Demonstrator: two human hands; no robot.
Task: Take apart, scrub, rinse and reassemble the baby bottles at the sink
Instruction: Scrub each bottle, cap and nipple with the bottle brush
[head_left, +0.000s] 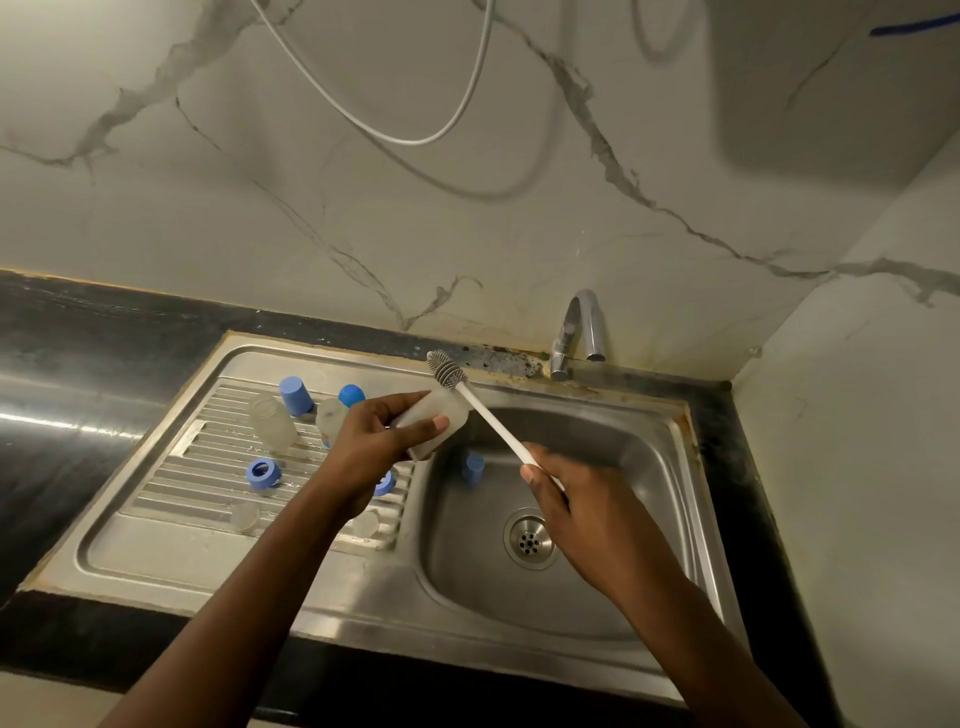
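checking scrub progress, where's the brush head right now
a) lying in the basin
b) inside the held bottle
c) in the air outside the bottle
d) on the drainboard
c: the brush head sticks out bare above the bottle in the left hand; the right hand grips its handle.

A dull brushed sheen is shown by the stainless-steel sink (156, 561). The frosted translucent plastic bottle (441, 408) and blue cylindrical plastic cap (296, 396) are seen as matt, the curved chrome tap (584, 322) as glossy.
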